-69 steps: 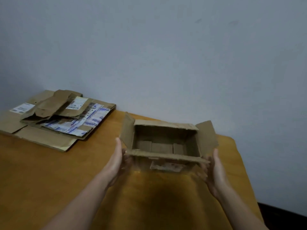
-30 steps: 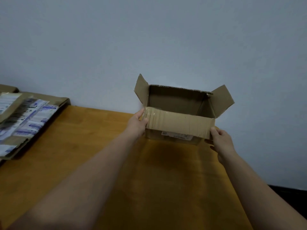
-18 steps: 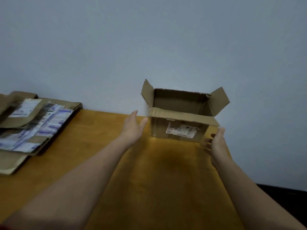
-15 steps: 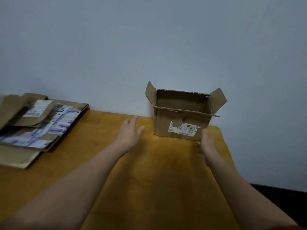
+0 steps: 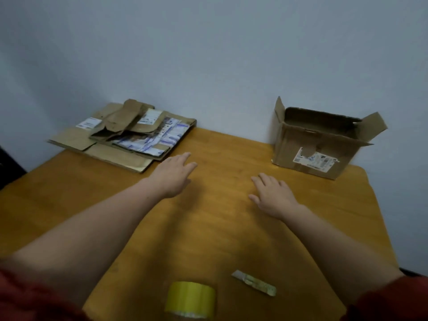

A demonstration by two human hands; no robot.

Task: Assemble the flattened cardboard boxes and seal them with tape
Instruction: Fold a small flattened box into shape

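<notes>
Wooden surface [image 5: 220, 239] before a pale wall: erected box [image 5: 310, 151], top flaps open, at 2 o'clock, flattened boxes [image 5: 120, 140] at 10 o'clock, tape roll [image 5: 191, 300] at 6 o'clock; left hand [image 5: 172, 174] and right hand [image 5: 272, 195] hover spread and empty, suggesting a step between boxes, the next move probably a reach toward 10 o'clock.

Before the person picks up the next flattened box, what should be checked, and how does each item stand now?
1. Both hands free: ok; left hand and right hand are open, holding nothing.
2. Assembled box out of the way: ok, upright at the far right corner.
3. Its bottom seam taped: cannot tell.
4. Flattened boxes within reach: ok, just beyond the left fingertips.
5. Tape roll and cutter at hand: ok, at the near edge.
</notes>
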